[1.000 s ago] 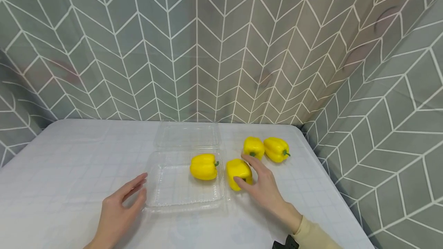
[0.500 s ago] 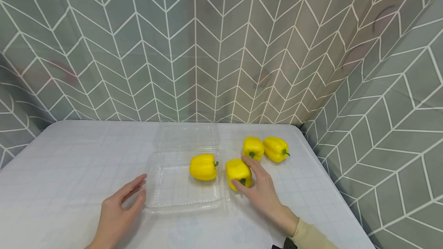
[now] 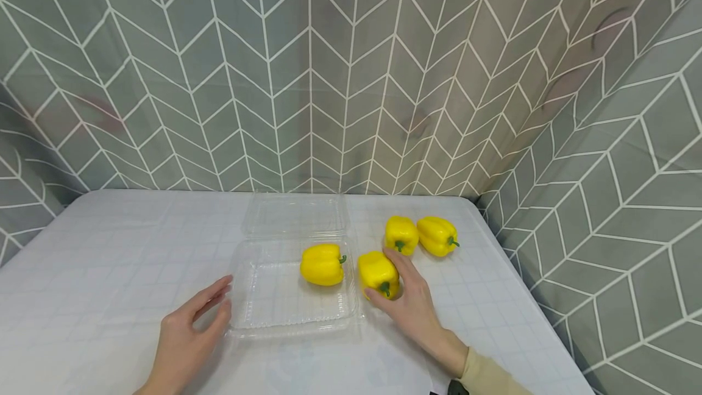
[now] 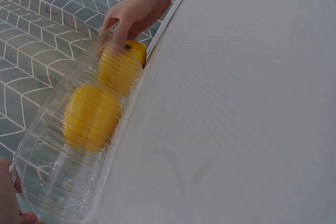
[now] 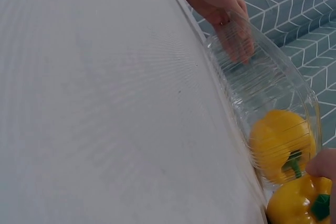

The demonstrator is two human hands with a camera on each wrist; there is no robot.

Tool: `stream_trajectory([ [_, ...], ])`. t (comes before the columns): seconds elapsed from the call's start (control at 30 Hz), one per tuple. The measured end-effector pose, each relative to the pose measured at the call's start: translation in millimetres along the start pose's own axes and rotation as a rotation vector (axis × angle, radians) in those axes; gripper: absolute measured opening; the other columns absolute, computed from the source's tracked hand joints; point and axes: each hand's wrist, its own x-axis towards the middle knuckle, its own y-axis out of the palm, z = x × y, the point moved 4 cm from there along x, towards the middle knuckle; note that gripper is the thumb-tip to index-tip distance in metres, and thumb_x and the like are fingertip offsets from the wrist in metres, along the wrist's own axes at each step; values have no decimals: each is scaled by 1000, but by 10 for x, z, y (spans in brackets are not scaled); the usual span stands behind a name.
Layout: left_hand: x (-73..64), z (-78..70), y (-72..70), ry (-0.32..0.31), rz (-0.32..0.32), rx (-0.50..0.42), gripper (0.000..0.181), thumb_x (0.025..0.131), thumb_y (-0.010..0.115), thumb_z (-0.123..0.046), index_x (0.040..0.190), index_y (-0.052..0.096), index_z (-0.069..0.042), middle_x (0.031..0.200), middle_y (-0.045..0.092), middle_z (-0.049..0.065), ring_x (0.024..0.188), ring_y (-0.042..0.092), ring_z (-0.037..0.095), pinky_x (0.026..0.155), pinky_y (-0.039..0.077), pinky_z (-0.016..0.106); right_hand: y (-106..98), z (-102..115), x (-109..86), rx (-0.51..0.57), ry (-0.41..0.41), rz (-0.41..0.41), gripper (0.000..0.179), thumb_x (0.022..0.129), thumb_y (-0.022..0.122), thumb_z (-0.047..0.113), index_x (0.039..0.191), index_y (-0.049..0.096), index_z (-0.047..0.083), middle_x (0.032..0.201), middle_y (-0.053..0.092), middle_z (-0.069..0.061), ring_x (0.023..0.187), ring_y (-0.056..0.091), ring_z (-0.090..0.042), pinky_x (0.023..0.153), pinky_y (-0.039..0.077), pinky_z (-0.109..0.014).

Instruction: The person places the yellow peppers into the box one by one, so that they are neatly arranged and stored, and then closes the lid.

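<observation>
In the head view, my right hand [image 3: 411,302] holds a yellow bell pepper [image 3: 377,273] between thumb and fingers, just outside the right rim of a clear plastic clamshell container [image 3: 263,327]. Its green stem faces toward me. Another yellow bell pepper [image 3: 321,265] lies on its side in the container's base, on the right, stem pointing right. Against the container's left edge, my left hand [image 3: 186,334] rests with fingertips and thumb extended. Through the clear wall, the right wrist view shows these left fingers [image 5: 239,45] loosely extended.
Two more yellow bell peppers, one [image 3: 401,234] beside the other [image 3: 437,236], lie at the back right of the white-covered table [image 3: 120,249]. The container's lid [image 3: 296,213] is folded back toward the patterned curtain [image 3: 307,78].
The pepper in my right hand has tipped slightly, and its stem shows more. My right thumb has moved a little left around it. The left hand and the container stay put.
</observation>
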Motion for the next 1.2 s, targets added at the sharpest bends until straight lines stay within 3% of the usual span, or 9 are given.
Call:
stream_trajectory([
  [0.6, -10, -5, -7, 22, -9, -1, 39, 92, 67, -6, 130, 67, -16, 116, 74, 6, 99, 61, -15, 90, 39, -4, 25, 6, -10, -5, -19, -22, 80, 72, 90, 27, 141, 53, 12, 144, 55, -5, 133, 52, -26, 113, 42, -46],
  [1.2, -1, -20, 0, 47, -17, -11, 39, 91, 67, -3, 128, 68, -13, 116, 74, 6, 98, 63, -12, 90, 41, -2, 11, 4, -5, -3, -5, -38, 77, 72, 91, 27, 137, 57, 5, 141, 56, -5, 131, 54, -26, 113, 42, -46],
])
